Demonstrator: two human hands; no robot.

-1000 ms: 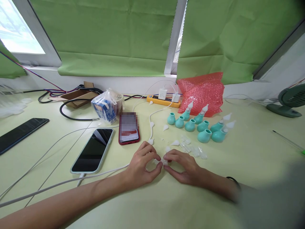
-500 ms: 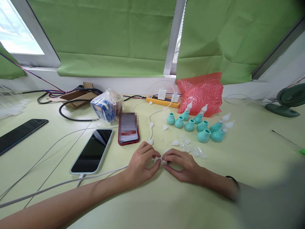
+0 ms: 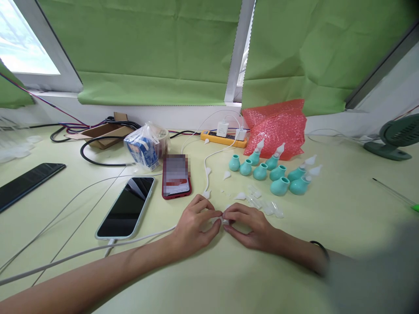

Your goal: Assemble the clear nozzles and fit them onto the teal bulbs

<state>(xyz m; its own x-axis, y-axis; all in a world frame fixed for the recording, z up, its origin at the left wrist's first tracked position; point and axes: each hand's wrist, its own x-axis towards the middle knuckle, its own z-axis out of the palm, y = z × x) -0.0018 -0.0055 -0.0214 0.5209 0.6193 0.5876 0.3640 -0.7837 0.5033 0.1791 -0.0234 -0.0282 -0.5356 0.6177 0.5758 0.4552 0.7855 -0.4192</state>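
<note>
Left hand [image 3: 194, 227]: index finger advanced since half a second ago, its tip now at the right fingertips. Head view: the right hand [image 3: 253, 227] pinches a clear piece [image 3: 225, 221] between thumb and forefinger, low over the table [image 3: 235, 279]. Left thumb and index stand narrowly apart; whether they grip the piece cannot be told. The table extends from both hands toward the person; clear tubes [image 3: 268, 208] lie just beyond the right hand, a red phone [image 3: 176, 176] beyond the left. Piece and tubes are glossy, see-through; nine bulbs [image 3: 279, 186] are teal, pear-shaped, four bearing pointed nozzles [image 3: 279, 150]. The piece's long axis cannot be told, fingers hiding its ends.
</note>
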